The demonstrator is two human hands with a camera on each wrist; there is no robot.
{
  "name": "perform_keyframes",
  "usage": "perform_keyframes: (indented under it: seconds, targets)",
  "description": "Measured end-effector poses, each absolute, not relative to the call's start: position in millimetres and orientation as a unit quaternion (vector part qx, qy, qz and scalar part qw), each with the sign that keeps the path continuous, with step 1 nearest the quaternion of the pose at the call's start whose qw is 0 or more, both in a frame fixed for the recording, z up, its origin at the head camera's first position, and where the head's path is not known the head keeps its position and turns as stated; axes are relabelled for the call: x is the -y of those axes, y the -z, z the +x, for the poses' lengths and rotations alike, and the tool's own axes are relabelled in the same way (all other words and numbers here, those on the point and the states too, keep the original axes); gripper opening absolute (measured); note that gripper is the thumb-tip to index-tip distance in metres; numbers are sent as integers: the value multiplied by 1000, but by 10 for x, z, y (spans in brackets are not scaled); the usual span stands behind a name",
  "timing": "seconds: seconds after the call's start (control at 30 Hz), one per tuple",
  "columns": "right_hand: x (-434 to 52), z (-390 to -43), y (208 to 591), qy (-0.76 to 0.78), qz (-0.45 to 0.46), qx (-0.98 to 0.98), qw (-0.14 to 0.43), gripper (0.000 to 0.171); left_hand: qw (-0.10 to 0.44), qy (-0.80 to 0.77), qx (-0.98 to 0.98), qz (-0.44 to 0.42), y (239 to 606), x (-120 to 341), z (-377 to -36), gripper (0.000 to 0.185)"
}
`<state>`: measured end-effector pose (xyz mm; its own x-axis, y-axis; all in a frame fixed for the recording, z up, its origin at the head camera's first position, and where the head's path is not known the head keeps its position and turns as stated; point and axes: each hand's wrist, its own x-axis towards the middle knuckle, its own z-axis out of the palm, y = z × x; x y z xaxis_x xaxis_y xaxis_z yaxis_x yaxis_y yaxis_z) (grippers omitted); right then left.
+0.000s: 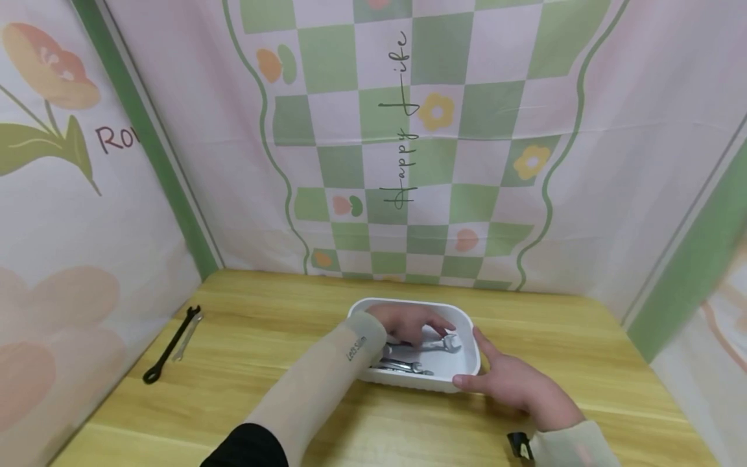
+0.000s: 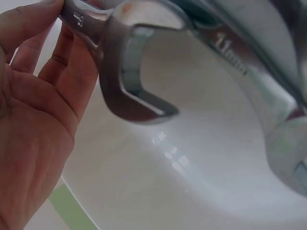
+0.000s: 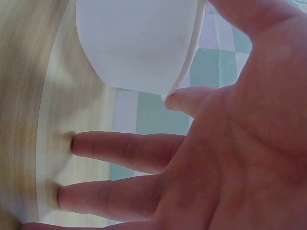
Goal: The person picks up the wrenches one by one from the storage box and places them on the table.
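A white plastic bin (image 1: 463,363) stands on the wooden table, several chrome wrenches inside it. My left hand (image 1: 405,318) reaches down into it. In the left wrist view the thumb and fingers pinch the handle of an open-end wrench (image 2: 112,76), its jaw toward the camera. Beside that lies another chrome wrench (image 2: 244,72) marked 11mm. Smaller wrenches (image 1: 405,366) lie along the bin's near side. At the bin's right end, my right hand (image 1: 513,383) is spread, thumb and index finger touching the rim; its other fingers extend straight to the tabletop in the right wrist view.
At the table's left edge lie a black combination wrench (image 1: 175,344) and a slim silver wrench (image 1: 188,337) side by side. A small black item (image 1: 518,445) is by the right sleeve. Printed cloth walls (image 1: 385,162) enclose the table at the back and sides.
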<state>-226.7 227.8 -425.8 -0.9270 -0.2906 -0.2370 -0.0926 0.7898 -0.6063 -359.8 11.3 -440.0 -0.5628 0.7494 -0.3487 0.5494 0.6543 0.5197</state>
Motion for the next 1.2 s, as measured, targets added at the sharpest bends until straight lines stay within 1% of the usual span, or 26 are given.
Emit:
perform_keyframes:
  seconds: [0.07,0.3,0.5,0.6,0.7,0.83,1.07,1.2]
  targets:
    - [-2280,-2269,4261,308,-102,-932,163,118,277,-181,-865,378,4389,-111,-3590,85]
    - [-2288,-2281,4272,308,-105,-932,161,118,290,-226,-868,335,4367,-102,-3578,80]
    - [-2288,-2282,4265,306,-100,-932,167,118,260,-252,-869,336,4390,-28,-3628,84]
    - [-2285,-2282,4261,306,-98,-932,170,118,272,-298,-854,327,4397,34,-3659,86]
    - [-2287,-2277,4254,306,-98,-932,170,119,293,-350,-835,306,4391,70,-3678,83]
    - [-2291,-2277,4244,307,-98,-932,167,119,294,-392,-826,278,4341,94,-3661,78]
    - [-2281,-2275,4257,308,-99,-932,166,119,271,-488,-785,268,4176,214,-3644,79]
    - [-2274,-2272,4255,313,-98,-930,168,119,252,-558,-757,229,4074,284,-3651,80]
